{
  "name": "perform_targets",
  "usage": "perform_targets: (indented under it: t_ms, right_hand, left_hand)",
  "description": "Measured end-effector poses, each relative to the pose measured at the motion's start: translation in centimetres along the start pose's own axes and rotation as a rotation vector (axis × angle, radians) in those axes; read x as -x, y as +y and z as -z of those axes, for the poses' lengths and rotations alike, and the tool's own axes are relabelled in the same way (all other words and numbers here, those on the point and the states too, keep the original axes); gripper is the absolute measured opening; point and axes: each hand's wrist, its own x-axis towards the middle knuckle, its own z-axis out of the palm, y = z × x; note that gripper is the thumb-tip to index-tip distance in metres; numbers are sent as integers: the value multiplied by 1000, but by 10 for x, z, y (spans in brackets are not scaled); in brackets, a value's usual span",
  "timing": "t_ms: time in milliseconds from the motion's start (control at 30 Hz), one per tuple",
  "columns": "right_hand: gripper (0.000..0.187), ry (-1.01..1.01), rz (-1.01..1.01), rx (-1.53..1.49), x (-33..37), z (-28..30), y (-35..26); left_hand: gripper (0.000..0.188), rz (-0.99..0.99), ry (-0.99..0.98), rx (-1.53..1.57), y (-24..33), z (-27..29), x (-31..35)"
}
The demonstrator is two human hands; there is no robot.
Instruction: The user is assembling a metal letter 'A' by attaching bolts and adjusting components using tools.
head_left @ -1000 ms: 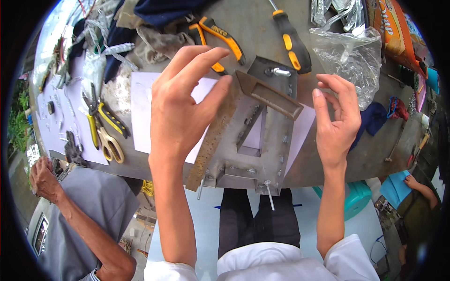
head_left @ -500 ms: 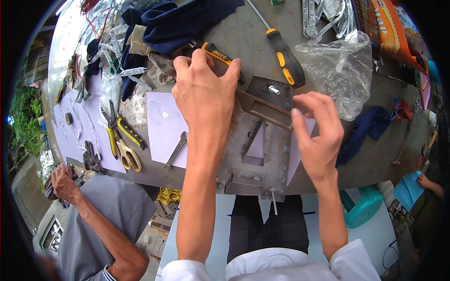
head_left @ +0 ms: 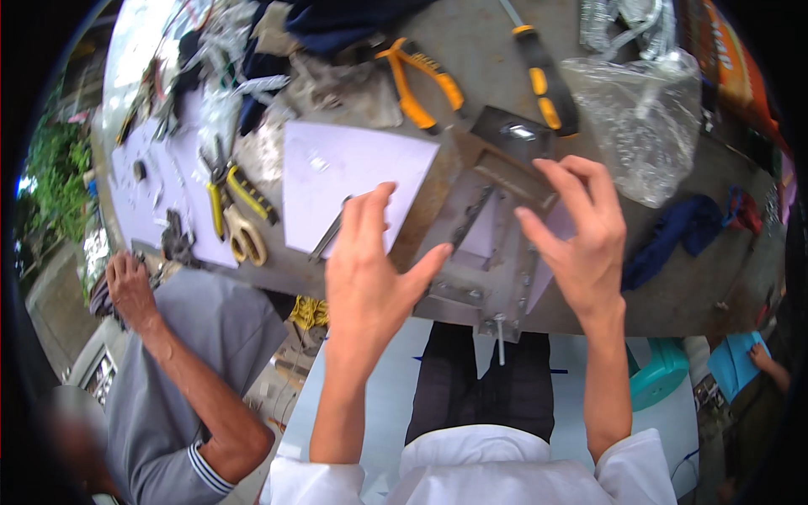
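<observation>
A welded steel assembly [head_left: 505, 282] lies before me, with cut-out slots and a bolt [head_left: 501, 341] standing at its near end. Across its far end rests a rectangular metal box piece [head_left: 509, 175]. My right hand [head_left: 581, 231] is at that piece's right end, thumb and fingers apart; whether the fingertips touch it I cannot tell. Over the white sheet [head_left: 362, 156], left of the assembly, my left hand [head_left: 370, 265] hovers empty with fingers spread. It partly covers a wrench [head_left: 330, 237]. Orange-handled pliers [head_left: 425, 80] lie beyond the sheet.
Behind the box piece is a black-and-yellow screwdriver [head_left: 545, 84], beside a clear plastic bag [head_left: 644, 126]. Yellow-handled pliers [head_left: 227, 189] and scissors [head_left: 247, 242] lie to the left. Another person's arm [head_left: 189, 370] is at lower left. Dark blue cloth [head_left: 673, 240] lies on the right.
My left hand has drawn back toward me from the orange-handled pliers, which now show fully. My right hand stays by the box piece. The view has shifted slightly.
</observation>
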Motion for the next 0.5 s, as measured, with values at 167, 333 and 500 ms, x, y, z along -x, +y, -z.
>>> perform_targets:
  t_ms: [167, 333, 500]
  right_hand:
    - [45, 21, 22, 24, 1, -3, -3]
    - [48, 55, 57, 85, 4, -5, -3]
    - [49, 106, 51, 101, 10, -1, -15]
  left_hand:
    - [59, -64, 105, -49, -9, -21, 0]
    - [38, -62, 130, -80, -7, -21, 0]
    - [34, -54, 171, -42, 1, -7, 3]
